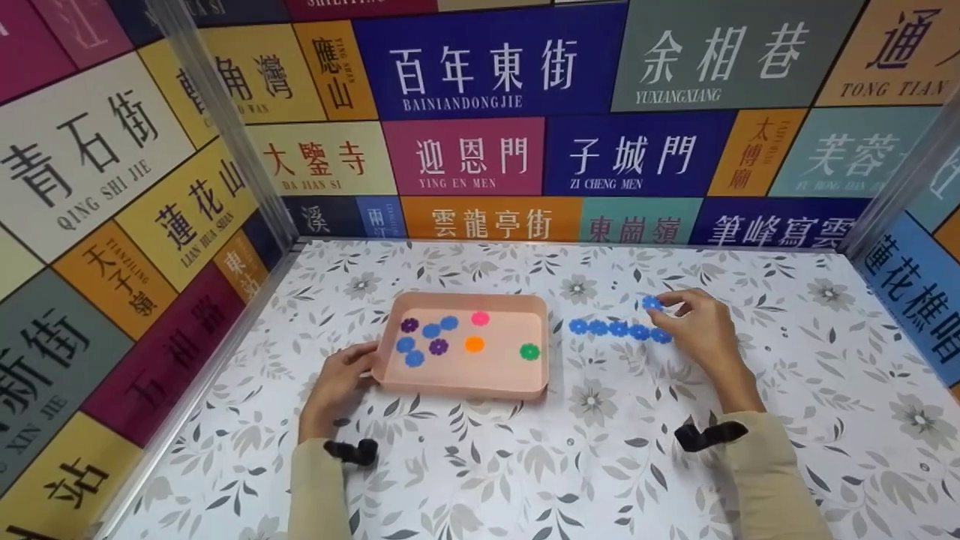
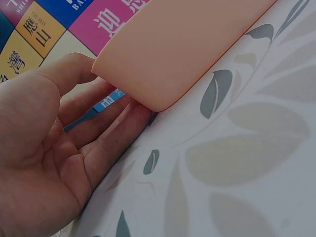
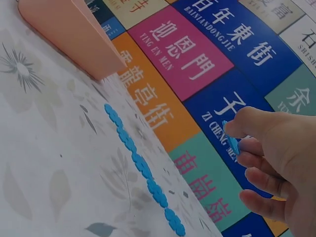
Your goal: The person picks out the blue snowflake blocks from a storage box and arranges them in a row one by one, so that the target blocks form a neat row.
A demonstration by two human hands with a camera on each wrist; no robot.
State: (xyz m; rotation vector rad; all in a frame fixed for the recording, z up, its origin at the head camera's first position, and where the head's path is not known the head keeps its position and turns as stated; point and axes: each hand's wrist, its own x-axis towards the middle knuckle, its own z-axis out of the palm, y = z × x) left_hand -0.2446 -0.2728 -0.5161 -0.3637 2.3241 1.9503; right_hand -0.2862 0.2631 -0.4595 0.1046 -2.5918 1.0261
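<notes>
In the head view my right hand (image 1: pixel 697 330) pinches a blue flower-shaped plastic piece (image 1: pixel 651 303) between thumb and fingertips. The piece (image 3: pixel 231 138) is held above the table in the right wrist view, the other fingers loosely bent. Below it, a row of several blue flower-shaped pieces (image 1: pixel 598 328) lies on the table, right of a pink tray (image 1: pixel 465 389). My left hand (image 1: pixel 341 379) holds the tray at its left side; in the left wrist view the thumb is at the rim and the fingers lie along the tray's lower edge.
Inside the tray lie several blue pieces (image 1: pixel 431 331), two purple ones (image 1: pixel 439 347), a pink one (image 1: pixel 480 319), an orange one (image 1: pixel 474 344) and a green one (image 1: pixel 529 352). A leaf-patterned cloth (image 1: pixel 495 465) covers the table. Panels with street names (image 1: pixel 487 60) enclose its back and sides.
</notes>
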